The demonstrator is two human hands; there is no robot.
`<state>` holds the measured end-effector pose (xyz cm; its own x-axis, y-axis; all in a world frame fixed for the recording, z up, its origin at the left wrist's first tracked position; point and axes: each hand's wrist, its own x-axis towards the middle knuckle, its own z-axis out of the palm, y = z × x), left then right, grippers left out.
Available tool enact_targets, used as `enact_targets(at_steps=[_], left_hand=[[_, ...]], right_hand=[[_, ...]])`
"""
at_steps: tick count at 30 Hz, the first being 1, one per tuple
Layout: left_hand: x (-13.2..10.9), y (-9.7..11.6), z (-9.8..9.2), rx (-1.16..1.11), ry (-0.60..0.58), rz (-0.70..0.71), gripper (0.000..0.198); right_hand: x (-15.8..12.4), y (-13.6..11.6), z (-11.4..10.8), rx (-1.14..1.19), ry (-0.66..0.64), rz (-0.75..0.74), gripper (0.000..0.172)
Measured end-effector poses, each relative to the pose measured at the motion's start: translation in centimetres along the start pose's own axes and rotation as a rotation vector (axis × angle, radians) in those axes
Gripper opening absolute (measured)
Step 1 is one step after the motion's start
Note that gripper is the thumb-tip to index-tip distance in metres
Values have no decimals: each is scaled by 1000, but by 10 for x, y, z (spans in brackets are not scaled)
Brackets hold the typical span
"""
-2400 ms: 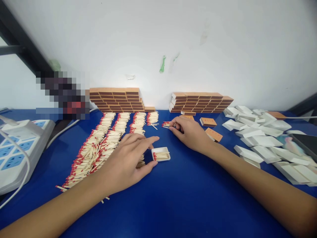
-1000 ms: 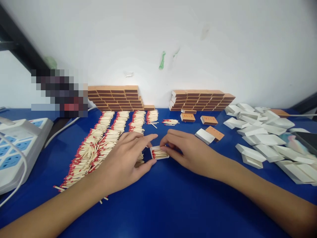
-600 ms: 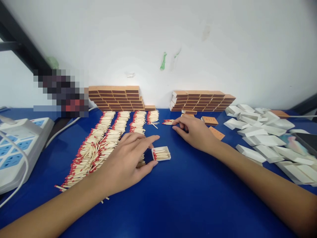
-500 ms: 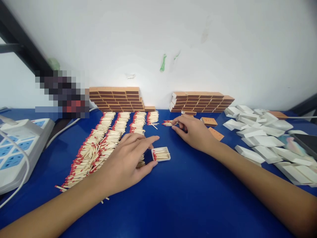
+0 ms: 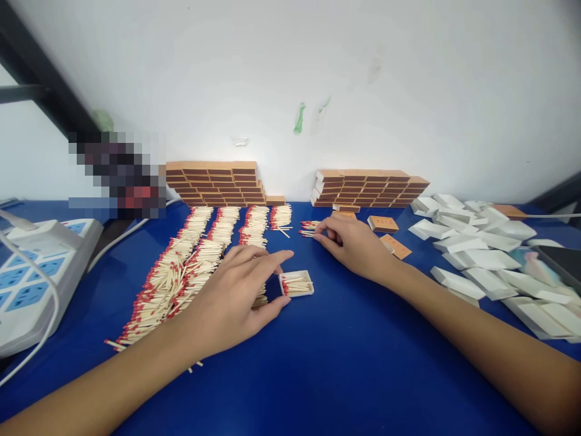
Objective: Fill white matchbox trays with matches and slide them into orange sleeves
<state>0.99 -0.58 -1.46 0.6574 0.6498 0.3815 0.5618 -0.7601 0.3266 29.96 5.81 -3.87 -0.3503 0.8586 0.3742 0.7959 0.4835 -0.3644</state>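
My left hand (image 5: 238, 284) is open beside a small white matchbox tray (image 5: 312, 289), its thumb tip at the near left corner and its fingers spread above. Several red-headed matches (image 5: 297, 284) lie in the tray. Farther back, my right hand (image 5: 351, 242) pinches thumb and fingertips on a small bunch of matches (image 5: 308, 229), whose red heads point left on the blue table. Long rows of loose matches (image 5: 167, 272) lie left of and partly under my left hand. Behind my right wrist are an orange matchbox (image 5: 382, 224) and a flat orange matchbox sleeve (image 5: 399, 247).
Stacked matchboxes (image 5: 213, 183) line the wall at left, with another stack (image 5: 367, 189) at right. White empty trays (image 5: 476, 242) are heaped on the right. A power strip (image 5: 49, 266) with white cables sits at the left edge, and a dark phone-like object (image 5: 563, 260) at the right.
My right thumb and fingertips have shifted slightly left along the small bunch of matches. My left hand and the tray stay nearly the same, and the view has shifted a little.
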Motion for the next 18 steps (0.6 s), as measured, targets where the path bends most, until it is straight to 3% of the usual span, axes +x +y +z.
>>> enact_targets(at_steps=[9, 18], left_hand=[[0, 0, -1, -3, 0, 9, 58], [0, 1, 0, 12, 2, 18, 56]], right_hand=[[-5, 1, -12, -44, -72, 87, 12], [-3, -7, -4, -25, -44, 100, 12]])
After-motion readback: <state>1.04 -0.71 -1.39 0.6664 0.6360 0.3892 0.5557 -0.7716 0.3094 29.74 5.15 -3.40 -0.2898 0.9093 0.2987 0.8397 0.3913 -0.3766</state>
